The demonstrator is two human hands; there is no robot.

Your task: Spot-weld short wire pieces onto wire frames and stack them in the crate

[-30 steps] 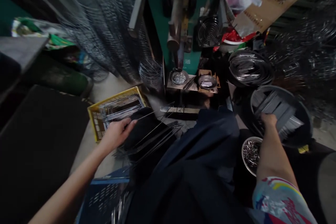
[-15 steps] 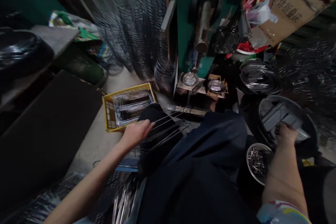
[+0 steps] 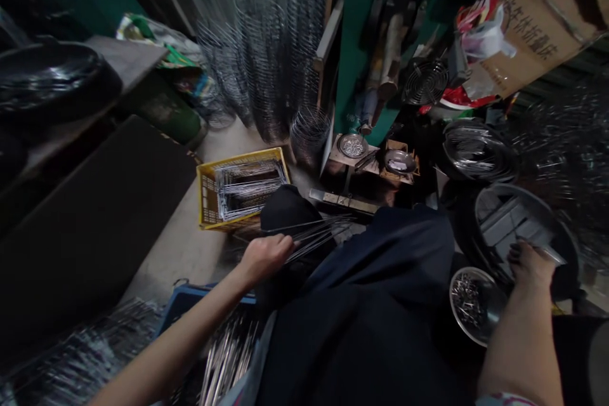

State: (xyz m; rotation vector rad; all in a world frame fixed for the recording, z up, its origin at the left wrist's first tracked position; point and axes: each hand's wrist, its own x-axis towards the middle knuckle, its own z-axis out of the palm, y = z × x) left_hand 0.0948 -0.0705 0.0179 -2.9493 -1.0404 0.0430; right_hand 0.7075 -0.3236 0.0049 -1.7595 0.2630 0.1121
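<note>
My left hand [image 3: 270, 256] is closed around a bundle of thin metal wire frames [image 3: 316, 238], which lie over the dark trousers and fan out to the right. Just beyond that hand stands a yellow plastic basket [image 3: 204, 200] with more wire frames [image 3: 252, 187] stacked inside. My right hand [image 3: 530, 263] reaches into a black tub [image 3: 573, 238] at the right. Its fingers are curled down on flat grey metal pieces [image 3: 507, 225], and one piece sticks out beside it; the fingertips are partly hidden.
A metal bowl of small metal parts [image 3: 469, 301] sits beside my right forearm. Ahead is a green machine [image 3: 354, 32] with a small dish of shiny bits [image 3: 353, 146] below it. Tall wire stacks [image 3: 264, 70] stand behind the basket. A blue crate [image 3: 178, 304] and metal rods [image 3: 228, 355] are at lower left.
My left hand has drawn back from the basket towards my body, with the wire frames still in it. My right hand stays at the metal pieces in the tub. The view has shifted slightly.
</note>
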